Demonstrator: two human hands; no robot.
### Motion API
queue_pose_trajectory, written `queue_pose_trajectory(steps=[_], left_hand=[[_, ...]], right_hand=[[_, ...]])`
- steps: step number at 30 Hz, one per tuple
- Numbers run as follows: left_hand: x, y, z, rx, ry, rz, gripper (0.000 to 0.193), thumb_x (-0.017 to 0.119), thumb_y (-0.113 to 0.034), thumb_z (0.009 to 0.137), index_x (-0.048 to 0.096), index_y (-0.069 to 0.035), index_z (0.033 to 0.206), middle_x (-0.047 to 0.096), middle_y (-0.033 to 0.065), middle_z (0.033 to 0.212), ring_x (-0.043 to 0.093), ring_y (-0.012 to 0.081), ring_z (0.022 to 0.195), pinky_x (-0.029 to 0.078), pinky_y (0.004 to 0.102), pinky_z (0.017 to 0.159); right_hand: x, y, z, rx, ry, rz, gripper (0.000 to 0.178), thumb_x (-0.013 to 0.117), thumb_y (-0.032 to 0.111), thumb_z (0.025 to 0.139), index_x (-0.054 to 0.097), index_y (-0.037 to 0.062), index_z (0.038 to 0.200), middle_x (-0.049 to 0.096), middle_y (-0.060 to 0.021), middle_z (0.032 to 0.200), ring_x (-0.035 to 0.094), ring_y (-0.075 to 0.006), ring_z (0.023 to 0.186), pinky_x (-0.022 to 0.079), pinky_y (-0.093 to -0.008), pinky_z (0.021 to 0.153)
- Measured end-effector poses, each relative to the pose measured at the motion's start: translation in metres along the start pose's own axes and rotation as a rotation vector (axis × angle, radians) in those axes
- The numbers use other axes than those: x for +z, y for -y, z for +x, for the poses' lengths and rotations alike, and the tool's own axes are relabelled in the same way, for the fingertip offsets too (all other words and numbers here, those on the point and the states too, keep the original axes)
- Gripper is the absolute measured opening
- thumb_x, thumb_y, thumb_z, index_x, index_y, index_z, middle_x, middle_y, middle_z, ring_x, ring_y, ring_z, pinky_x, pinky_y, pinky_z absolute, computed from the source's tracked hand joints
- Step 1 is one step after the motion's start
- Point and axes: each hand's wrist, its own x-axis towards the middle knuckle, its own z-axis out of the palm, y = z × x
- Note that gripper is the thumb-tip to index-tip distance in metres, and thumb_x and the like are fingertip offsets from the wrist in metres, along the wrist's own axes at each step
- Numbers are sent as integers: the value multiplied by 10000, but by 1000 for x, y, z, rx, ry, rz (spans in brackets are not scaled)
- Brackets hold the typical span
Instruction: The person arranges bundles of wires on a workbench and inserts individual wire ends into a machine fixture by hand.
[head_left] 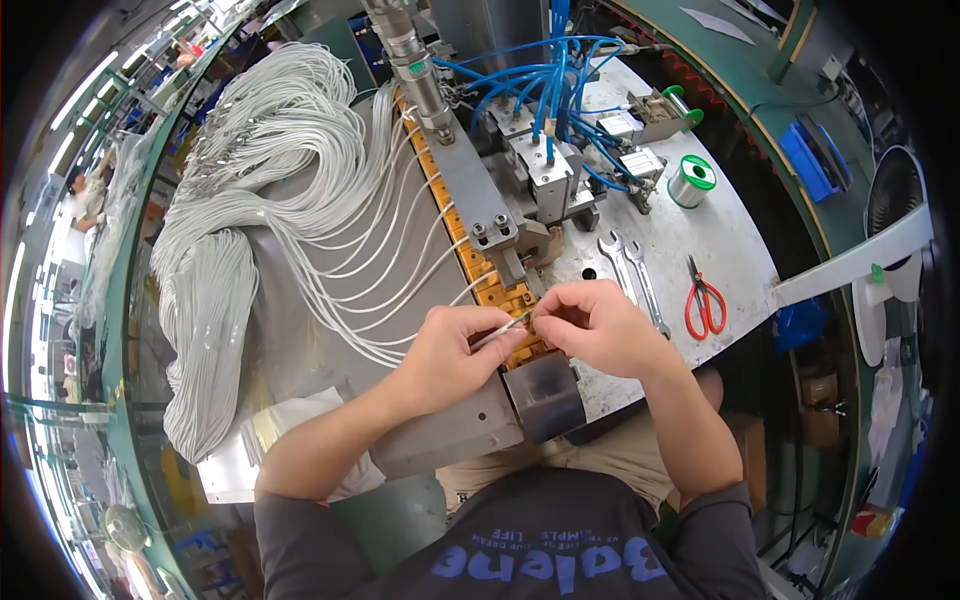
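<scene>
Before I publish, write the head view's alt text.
A person's bare left hand pinches a thin white cable beside the bare right hand, over a long orange fixture. Looping white cable bundles lie left; silver wrenches and red-handled scissors lie right.

Held cable [492,338] is showing white, with a touch of green at its end. Heaped cables [300,130] are gleaming the same white, shading to grey. Fixture strip [470,262] is standing out orange-yellow. Air tubes [557,90] are showing bright blue. Scissors [699,282] are showing red handles, dark grey blades. Wire spool [692,182] is wearing green rims around silver. Wrenches [648,285] are shining silver. Side bin [815,160] is showing blue. Shirt [500,510] is showing dark grey, blue lettering across it. Legwear [560,460] is reading beige.
</scene>
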Motion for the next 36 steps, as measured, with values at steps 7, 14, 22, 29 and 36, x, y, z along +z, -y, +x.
queue_pose_trajectory(steps=[7,14,22,29,36], left_hand=[[11,11,-1,360,-196,224,97,639,-67,831,646,26,854,566,74,636,457,115,527,377,260,493],[7,7,-3,272,-103,116,88,640,-32,808,644,31,869,563,102,657,468,164,520,388,282,498],[7,5,-1,237,-116,117,86,639,-29,807,646,33,866,567,105,655,479,155,534,392,284,504],[11,5,-1,280,-143,174,76,635,-34,817,652,26,862,565,99,652,482,136,545,395,278,506],[7,6,-3,141,-98,61,107,627,-82,850,657,20,860,581,71,651,496,103,563,402,278,511]], right_hand=[[17,6,-2,-42,-134,-120,75,588,43,837,590,-26,866,586,-11,684,502,-37,599,397,-204,529],[10,5,-8,-149,-100,-205,68,587,21,820,591,-38,853,602,-46,684,531,-70,594,435,-227,542],[15,9,-9,-180,-140,-310,109,619,41,802,607,-37,877,609,-72,684,564,-97,596,459,-241,549],[19,2,-7,-107,-164,-183,104,608,39,817,605,-41,882,617,-57,690,560,-94,586,462,-242,542],[8,5,-5,117,-65,150,108,583,46,808,606,-55,838,634,-109,685,586,-132,608,475,-278,580]])
